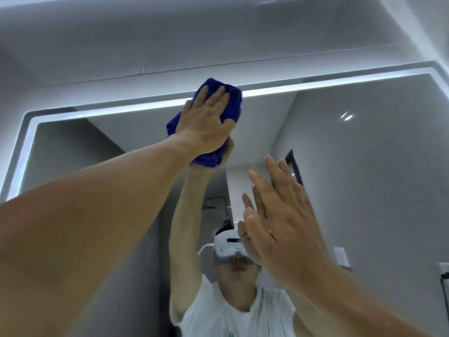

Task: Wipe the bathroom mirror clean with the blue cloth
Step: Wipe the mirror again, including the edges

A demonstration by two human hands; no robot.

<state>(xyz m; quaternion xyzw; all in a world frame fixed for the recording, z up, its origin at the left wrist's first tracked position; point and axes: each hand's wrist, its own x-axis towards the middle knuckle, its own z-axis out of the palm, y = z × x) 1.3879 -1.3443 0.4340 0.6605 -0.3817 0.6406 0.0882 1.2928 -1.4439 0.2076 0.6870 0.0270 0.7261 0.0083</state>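
A: What is the wall (170, 40) like up there?
B: Pale grey and plain; a thin dark seam (218, 65) crosses it from left to right; a paler band (73, 1) runs along the far top edge.
A: And the light?
B: A white glowing strip (315, 84) runs along the top and bends down the left side; in the mirror (413, 147) one small ceiling spot (348, 117) shines at the right.
A: What else of the room shows there?
B: Grey reflected walls (376, 190); a pale ceiling (145, 127); a dark door frame (294, 166) near the middle; a white wall plate (340, 256) at the right.
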